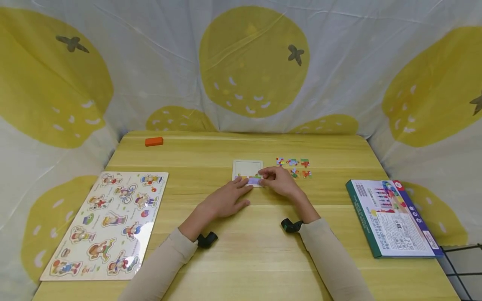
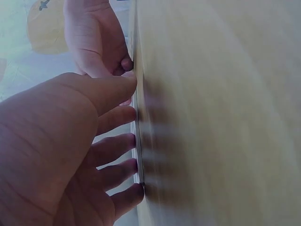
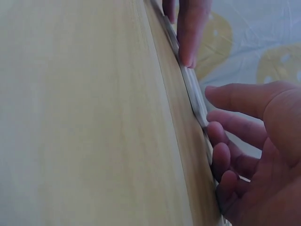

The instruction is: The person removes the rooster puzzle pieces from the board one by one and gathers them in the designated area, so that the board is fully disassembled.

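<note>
A small white square puzzle tray (image 1: pixel 247 161) lies flat on the table, with joined jigsaw pieces (image 1: pixel 253 180) along its near edge. My left hand (image 1: pixel 226 198) rests at the tray's near left, its fingers extended and fingertips touching the pieces and the rim. My right hand (image 1: pixel 280 182) is at the tray's right side, index finger and thumb around the right end of the row. In the right wrist view, that thumb (image 3: pixel 235 98) and index finger stand apart with no piece visible between them; the other fingers curl loosely against the table. Several loose jigsaw pieces (image 1: pixel 304 163) lie beyond the right hand, partly hidden by it.
A large picture board (image 1: pixel 113 219) with cartoon figures lies at the left. An orange-red block (image 1: pixel 154 141) is at the back left. On the right lies a flat printed box (image 1: pixel 395 219). A patterned curtain (image 1: pixel 254 62) hangs behind the wooden table (image 1: pixel 248 251).
</note>
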A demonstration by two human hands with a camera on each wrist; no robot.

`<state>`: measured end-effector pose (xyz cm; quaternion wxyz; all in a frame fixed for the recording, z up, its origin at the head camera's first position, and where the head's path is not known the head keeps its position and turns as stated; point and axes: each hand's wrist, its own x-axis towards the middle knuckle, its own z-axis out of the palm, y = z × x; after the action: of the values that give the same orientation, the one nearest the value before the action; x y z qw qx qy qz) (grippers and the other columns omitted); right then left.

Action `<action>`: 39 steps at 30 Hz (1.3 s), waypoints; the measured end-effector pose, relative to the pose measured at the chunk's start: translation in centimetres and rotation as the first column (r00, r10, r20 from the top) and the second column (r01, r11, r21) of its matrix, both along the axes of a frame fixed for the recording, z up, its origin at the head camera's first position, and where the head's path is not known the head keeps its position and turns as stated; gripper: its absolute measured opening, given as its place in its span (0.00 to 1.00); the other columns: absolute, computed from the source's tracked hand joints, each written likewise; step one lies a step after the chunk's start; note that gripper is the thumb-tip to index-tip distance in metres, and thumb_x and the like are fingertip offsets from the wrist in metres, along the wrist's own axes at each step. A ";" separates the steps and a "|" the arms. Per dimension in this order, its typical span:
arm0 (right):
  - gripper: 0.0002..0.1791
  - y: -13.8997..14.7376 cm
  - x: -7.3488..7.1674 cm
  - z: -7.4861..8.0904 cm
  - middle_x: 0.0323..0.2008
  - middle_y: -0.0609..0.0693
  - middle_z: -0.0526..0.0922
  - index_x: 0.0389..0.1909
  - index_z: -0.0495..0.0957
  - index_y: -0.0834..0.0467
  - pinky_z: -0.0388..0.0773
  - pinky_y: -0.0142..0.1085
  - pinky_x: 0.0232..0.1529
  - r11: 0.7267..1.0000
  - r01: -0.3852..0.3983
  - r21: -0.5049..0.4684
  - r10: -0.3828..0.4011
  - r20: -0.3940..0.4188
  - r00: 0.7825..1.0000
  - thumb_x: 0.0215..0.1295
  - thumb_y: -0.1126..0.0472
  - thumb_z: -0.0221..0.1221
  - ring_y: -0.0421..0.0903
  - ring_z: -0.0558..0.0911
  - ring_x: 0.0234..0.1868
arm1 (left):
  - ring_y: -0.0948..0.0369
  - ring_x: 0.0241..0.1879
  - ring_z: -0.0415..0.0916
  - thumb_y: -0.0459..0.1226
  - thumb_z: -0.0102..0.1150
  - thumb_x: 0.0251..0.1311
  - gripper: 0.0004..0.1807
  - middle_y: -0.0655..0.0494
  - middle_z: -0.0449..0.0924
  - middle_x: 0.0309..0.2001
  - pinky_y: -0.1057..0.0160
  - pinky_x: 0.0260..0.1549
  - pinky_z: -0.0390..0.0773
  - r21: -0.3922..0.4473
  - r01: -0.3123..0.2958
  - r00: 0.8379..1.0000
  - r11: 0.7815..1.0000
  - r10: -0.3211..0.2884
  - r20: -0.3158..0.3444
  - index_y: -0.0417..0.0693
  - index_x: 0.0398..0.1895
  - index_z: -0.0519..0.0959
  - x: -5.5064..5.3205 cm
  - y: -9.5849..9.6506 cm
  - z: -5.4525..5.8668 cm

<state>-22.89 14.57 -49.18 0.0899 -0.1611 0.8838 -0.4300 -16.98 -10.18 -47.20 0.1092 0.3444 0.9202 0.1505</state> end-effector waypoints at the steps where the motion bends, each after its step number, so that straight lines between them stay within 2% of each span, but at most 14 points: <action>1: 0.18 0.0 0.0 0.0 0.41 0.52 0.85 0.57 0.85 0.57 0.75 0.36 0.39 1.000 -0.003 0.001 0.003 -0.004 1.000 0.67 0.59 0.67 0.45 0.78 0.36 | 0.43 0.82 0.47 0.53 0.48 0.79 0.34 0.46 0.53 0.82 0.43 0.77 0.57 0.002 0.000 1.000 1.000 0.000 0.003 0.48 0.80 0.62 0.0 0.0 0.0; 9: 0.19 -0.3 0.0 -0.3 0.40 0.51 0.83 0.57 0.86 0.57 0.73 0.36 0.37 1.000 -0.012 0.020 0.013 -0.018 1.000 0.66 0.59 0.68 0.45 0.76 0.35 | 0.43 0.82 0.46 0.52 0.48 0.79 0.34 0.44 0.51 0.82 0.43 0.78 0.56 0.001 0.006 1.000 1.000 -0.006 0.013 0.47 0.81 0.61 0.1 0.0 0.1; 26: 0.13 -0.6 0.0 0.0 0.39 0.52 0.83 0.52 0.87 0.56 0.72 0.37 0.37 0.999 0.004 0.046 -0.003 -0.031 1.000 0.69 0.60 0.64 0.45 0.76 0.34 | 0.41 0.81 0.47 0.52 0.49 0.79 0.34 0.42 0.52 0.81 0.42 0.78 0.55 0.007 0.010 1.000 1.000 -0.010 -0.002 0.45 0.80 0.62 0.2 0.1 0.0; 34: 0.11 -0.9 0.0 0.0 0.41 0.51 0.85 0.50 0.85 0.54 0.76 0.37 0.41 0.999 0.042 -0.014 -0.043 -0.012 0.999 0.68 0.61 0.65 0.46 0.80 0.38 | 0.43 0.82 0.46 0.52 0.49 0.78 0.34 0.44 0.51 0.82 0.44 0.79 0.53 -0.009 -0.011 1.000 1.000 0.011 0.014 0.46 0.80 0.62 0.3 0.3 0.2; 39: 0.12 -1.0 0.1 0.2 0.39 0.50 0.85 0.51 0.84 0.54 0.76 0.36 0.40 0.999 0.023 -0.031 -0.024 -0.021 1.000 0.67 0.60 0.67 0.45 0.80 0.37 | 0.43 0.82 0.45 0.52 0.49 0.78 0.34 0.45 0.51 0.82 0.45 0.79 0.52 -0.013 -0.017 1.000 1.000 0.017 0.017 0.46 0.80 0.62 0.3 0.3 0.2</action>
<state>-22.82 13.57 -49.00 0.0730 -0.1567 0.8799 -0.4427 -16.66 -9.91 -46.98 0.1179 0.3346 0.9232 0.1482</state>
